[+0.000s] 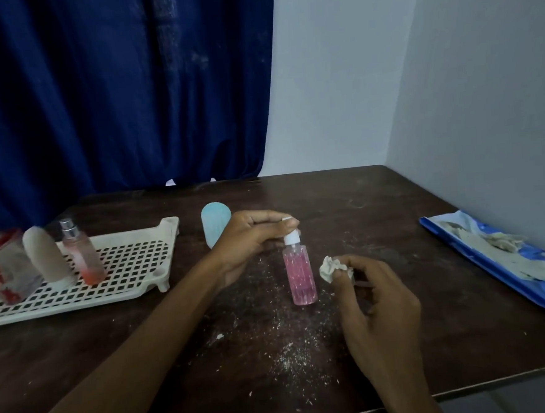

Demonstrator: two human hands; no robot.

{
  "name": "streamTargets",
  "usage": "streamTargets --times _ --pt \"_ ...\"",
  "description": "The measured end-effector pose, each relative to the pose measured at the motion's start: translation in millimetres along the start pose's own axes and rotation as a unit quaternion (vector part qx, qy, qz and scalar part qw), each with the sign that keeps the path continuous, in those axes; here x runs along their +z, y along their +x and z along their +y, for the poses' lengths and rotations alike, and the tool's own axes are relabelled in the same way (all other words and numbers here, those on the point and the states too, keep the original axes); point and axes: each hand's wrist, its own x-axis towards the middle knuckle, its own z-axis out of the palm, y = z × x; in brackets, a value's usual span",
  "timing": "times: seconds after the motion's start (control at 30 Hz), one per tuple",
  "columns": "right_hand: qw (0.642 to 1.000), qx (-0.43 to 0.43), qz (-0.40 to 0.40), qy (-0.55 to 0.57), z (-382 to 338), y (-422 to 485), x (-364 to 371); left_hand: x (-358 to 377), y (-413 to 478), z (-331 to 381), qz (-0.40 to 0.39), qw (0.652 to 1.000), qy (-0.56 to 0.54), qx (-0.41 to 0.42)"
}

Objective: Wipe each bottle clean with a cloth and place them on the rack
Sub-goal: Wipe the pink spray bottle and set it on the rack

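Note:
A small clear bottle of pink liquid [300,277] with a white cap stands upright at the middle of the dark table [377,205]. My left hand [251,240] pinches its cap from above. Just right of the bottle, my right hand [377,299] holds a crumpled white cloth [330,268] in its fingertips, close to the bottle's side. At the left, a cream perforated rack [130,264] carries three items: a square glass bottle with red print [4,267], a beige rounded bottle [47,257] and a slim pink spray bottle [82,255]. A light blue rounded bottle [214,221] stands behind my left hand.
A blue packet [507,267] with whitish cloths lying on it sits at the table's right edge by the wall. White crumbs and dust speckle the table's middle [274,345]. A dark blue curtain [111,88] hangs behind the table.

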Motion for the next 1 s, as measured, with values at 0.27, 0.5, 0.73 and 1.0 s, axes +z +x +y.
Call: streamTargets --times 0.27,0.5,0.73,1.0 --pt "0.996 -0.082 -0.016 -0.034 3 1 4 16 -7 -14 -0.058 0.987 -0.141 -0.047" --pt "0.998 -0.038 -0.036 -0.017 4 4 5 22 -15 -23 0.001 0.986 -0.164 -0.036" --pt "0.997 -0.042 -0.064 -0.023 -1 39 19 14 -13 -20 0.044 0.986 -0.156 -0.025" --pt "0.994 -0.104 -0.020 0.007 10 51 43 11 -11 -17 0.090 0.984 -0.154 -0.014"
